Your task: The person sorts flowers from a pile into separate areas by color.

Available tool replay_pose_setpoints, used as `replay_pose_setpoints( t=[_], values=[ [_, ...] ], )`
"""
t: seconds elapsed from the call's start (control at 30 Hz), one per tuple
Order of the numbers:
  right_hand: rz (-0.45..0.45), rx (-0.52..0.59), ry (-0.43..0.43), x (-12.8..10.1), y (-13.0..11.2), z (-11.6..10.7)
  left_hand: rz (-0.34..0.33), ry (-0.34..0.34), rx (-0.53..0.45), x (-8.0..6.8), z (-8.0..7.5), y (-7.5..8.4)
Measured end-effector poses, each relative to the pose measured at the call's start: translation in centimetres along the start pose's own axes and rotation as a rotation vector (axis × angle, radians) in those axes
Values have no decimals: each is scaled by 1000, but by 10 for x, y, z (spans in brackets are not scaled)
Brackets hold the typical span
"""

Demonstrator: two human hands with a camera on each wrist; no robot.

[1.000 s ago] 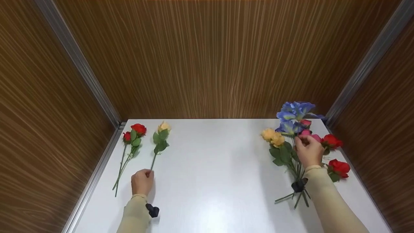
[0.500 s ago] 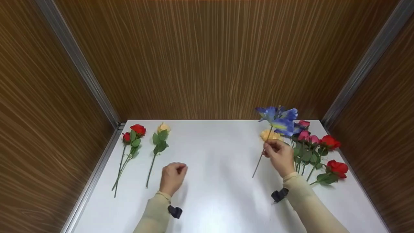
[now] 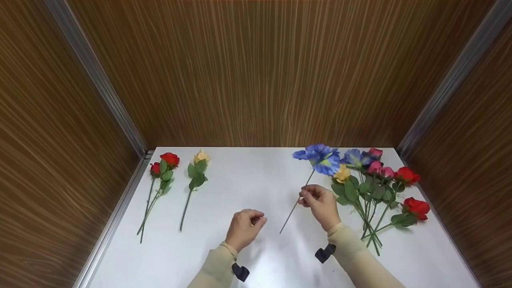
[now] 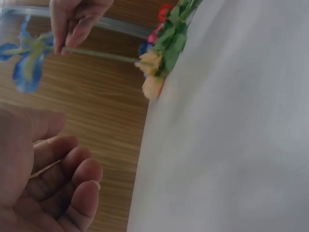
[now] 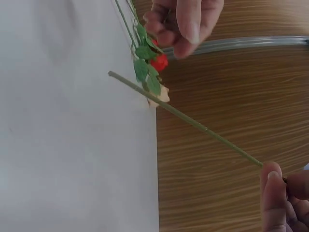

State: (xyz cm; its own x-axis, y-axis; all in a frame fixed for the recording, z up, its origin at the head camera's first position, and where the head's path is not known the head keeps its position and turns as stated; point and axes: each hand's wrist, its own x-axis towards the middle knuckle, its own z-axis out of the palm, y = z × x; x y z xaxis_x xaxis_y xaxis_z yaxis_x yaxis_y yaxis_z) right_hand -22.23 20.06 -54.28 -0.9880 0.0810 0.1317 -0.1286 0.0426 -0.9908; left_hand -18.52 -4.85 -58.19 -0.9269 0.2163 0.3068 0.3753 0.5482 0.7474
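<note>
My right hand pinches the thin green stem of a blue flower and holds it slanted above the white table. The stem's bare end points down towards my left hand, which hovers just left of it with loosely curled fingers and holds nothing. In the left wrist view the blue flower hangs under the right hand.
A loose bunch of flowers, red, pink, yellow and blue, lies at the table's right side. Two red roses and a pale yellow rose lie side by side at the left. Wood-grain walls enclose the table on three sides.
My right hand drew the blue flower out of the bunch and carried it left towards the middle. My left hand let go of the yellow rose's stem and moved right to meet it.
</note>
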Motion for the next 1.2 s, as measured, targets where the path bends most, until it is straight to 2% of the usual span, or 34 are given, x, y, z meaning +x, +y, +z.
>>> replay_pose_setpoints(
  t=[0.2,0.43,0.6,0.83,1.2],
  values=[
    [70,37,-27,-7,7,15,9,-37,10,-5,14,3],
    [127,68,-59,-14,9,26,29,-52,20,-12,21,1],
    [127,87,-66,-17,10,27,43,-70,4,-14,23,-1],
    [110,78,-49,-16,12,25,31,-132,-25,-16,22,0],
    [124,90,-45,-17,14,23,21,-170,19,-16,26,-4]
  ],
)
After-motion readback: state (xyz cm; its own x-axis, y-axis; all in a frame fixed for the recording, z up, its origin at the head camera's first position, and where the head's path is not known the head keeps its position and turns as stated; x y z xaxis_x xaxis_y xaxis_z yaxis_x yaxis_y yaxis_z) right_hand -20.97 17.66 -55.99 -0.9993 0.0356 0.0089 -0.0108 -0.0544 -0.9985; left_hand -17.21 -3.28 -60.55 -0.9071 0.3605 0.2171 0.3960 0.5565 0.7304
